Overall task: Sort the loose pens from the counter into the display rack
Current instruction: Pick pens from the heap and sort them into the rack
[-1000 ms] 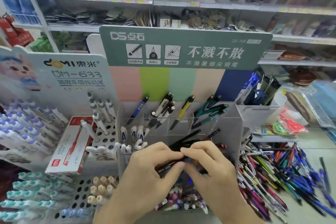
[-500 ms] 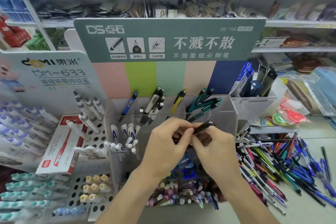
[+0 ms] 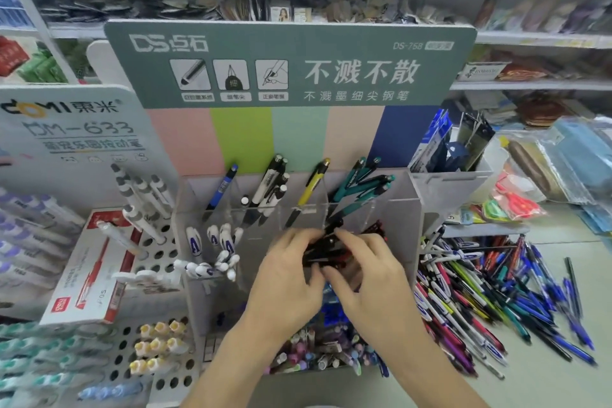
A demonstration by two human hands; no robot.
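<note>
Here, left hand (image 3: 291,278) and right hand (image 3: 371,278), each grip clamped on black pens (image 3: 326,250) over display rack (image 3: 402,219).

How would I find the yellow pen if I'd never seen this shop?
Look under the big green sign at the clear plastic display rack. In its back row of slots, one yellow-and-black pen stands alone, between the black-and-white pens and the teal pens. It is the only yellow one there.

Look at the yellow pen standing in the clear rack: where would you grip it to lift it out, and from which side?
Pinch the yellow pen by its upper barrel, coming from above: it leans with its top end free above the rack wall, its tip down inside.
</note>
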